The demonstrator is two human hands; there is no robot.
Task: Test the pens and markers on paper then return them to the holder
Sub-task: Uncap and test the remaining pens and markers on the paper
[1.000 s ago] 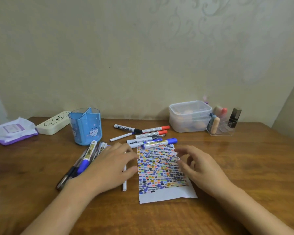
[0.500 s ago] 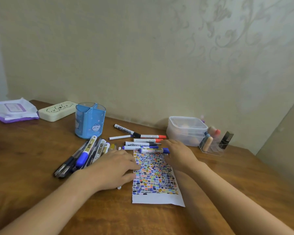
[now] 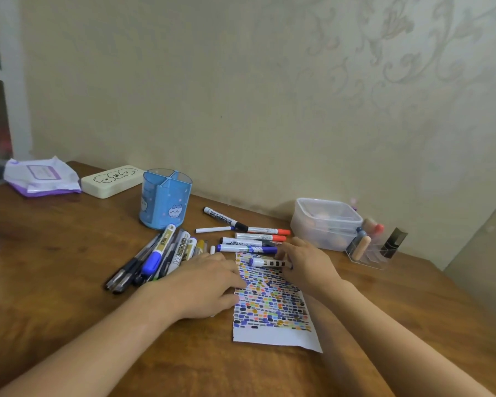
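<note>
A strip of paper (image 3: 272, 333) covered in small coloured marks lies on the wooden table (image 3: 55, 253). My left hand (image 3: 204, 285) rests flat on the paper's left edge, fingers fairly straight. My right hand (image 3: 304, 262) grips a blue-capped marker (image 3: 265, 262) at the paper's top edge. Behind it lie several loose markers with blue, black and red caps (image 3: 255, 239). A heap of pens and markers (image 3: 158, 256) lies left of my left hand. The blue holder (image 3: 166, 202) with cat pictures stands behind the heap; it looks empty.
A cream pencil case (image 3: 112, 181) and a purple-white wipes pack (image 3: 42, 177) lie at the back left. A lidded clear tub (image 3: 325, 222) and a clear organiser (image 3: 375, 250) with cosmetics stand at the back right. A white shelf unit (image 3: 0, 81) is at the far left.
My right hand reached forward from the paper's right side to the loose markers and now holds the blue-capped one over the paper's top edge. The left hand stayed put. The view shifted.
</note>
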